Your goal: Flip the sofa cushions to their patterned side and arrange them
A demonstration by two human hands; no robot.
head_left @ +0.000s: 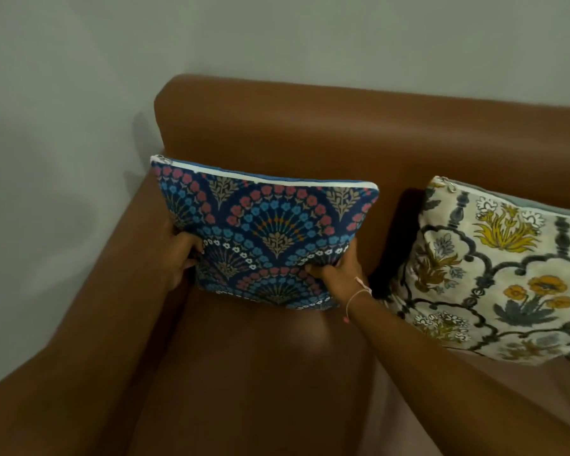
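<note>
A brown leather sofa (310,133) stands against a grey wall (79,77). The cream floral cushion (494,271) leans on its backrest. Beside it, at the armrest end, the blue fan-patterned cushion (267,235) stands patterned side out, left hand (181,258) and right hand (338,269) both closed on its lower corners.

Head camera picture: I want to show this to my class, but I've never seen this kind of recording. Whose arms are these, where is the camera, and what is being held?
No machine here: a person wears a camera on the head, looking down at their own arms. The left hand and right hand grip the lower sides of a blue patterned cushion, standing it against the back of a brown sofa, in the corner by the armrest. Its patterned side faces the camera. Beside it, to the right, a cream floral cushion leans on the sofa back, untouched. A thin bracelet circles the right wrist.
</note>
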